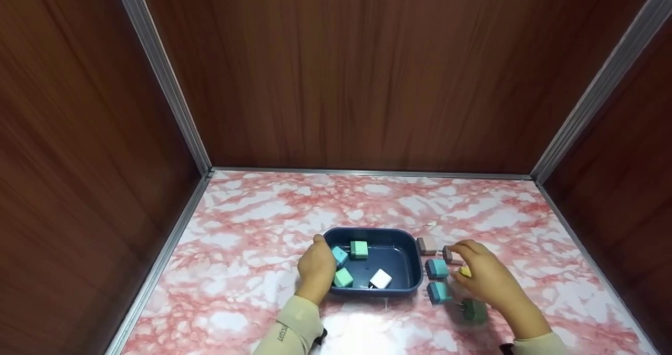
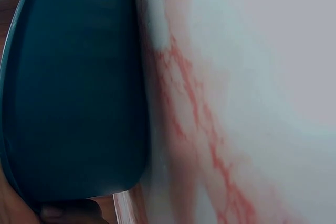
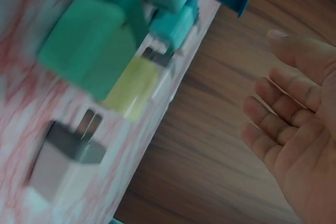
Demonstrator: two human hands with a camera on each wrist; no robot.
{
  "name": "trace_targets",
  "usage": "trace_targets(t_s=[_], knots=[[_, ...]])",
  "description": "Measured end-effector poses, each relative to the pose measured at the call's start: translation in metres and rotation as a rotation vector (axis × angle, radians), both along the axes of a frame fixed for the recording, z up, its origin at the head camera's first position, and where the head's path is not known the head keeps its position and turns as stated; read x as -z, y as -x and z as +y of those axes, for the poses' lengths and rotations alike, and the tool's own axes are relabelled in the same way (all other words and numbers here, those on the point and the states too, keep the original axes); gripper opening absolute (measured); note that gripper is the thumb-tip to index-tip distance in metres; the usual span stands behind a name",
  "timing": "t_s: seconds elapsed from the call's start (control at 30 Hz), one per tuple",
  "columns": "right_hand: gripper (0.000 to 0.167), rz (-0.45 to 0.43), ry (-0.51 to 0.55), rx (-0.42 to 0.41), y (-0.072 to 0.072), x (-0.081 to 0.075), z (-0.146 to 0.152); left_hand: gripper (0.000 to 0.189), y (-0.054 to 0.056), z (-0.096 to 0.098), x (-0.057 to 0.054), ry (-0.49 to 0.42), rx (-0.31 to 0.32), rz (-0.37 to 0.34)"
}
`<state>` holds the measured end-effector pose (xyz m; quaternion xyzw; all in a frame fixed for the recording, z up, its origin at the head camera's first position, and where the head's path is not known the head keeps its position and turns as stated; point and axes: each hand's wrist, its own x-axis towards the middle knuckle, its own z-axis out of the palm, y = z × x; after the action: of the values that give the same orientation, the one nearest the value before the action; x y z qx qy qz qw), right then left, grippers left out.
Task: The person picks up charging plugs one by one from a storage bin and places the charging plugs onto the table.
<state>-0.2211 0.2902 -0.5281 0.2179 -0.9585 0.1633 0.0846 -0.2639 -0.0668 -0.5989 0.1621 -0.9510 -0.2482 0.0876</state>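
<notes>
My left hand (image 1: 317, 268) grips the left end of a dark blue plastic basin (image 1: 391, 232); in the left wrist view, fingers (image 2: 68, 211) lie at the basin's lower corner. Inside are a blue plug charger (image 1: 339, 257), two green chargers (image 1: 359, 249) and a white charger (image 1: 380, 278). My right hand (image 1: 488, 276) hovers over chargers right of the basin, fingers loosely bent and holding nothing. Closest to it are a yellow charger (image 1: 465, 272), partly hidden, and a pinkish-grey charger (image 1: 451, 255). A green charger (image 3: 89, 40) looms large in the right wrist view.
Beside the basin's right wall lie a pink charger (image 1: 427, 246) and two blue chargers (image 1: 437, 268), prongs pointing left. A dark green charger (image 1: 474, 311) sits nearer the front. Brown wood-grain panels (image 1: 367, 82) with metal edging enclose the red-and-white marbled tabletop (image 1: 252, 229).
</notes>
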Motion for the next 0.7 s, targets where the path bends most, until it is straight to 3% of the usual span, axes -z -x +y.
trace_targets(t_s=[0.7], knots=[[0.056, 0.088, -0.014, -0.161, 0.010, 0.007, -0.062, 0.025, 0.000, 0.001, -0.002, 0.009, -0.001, 0.003]])
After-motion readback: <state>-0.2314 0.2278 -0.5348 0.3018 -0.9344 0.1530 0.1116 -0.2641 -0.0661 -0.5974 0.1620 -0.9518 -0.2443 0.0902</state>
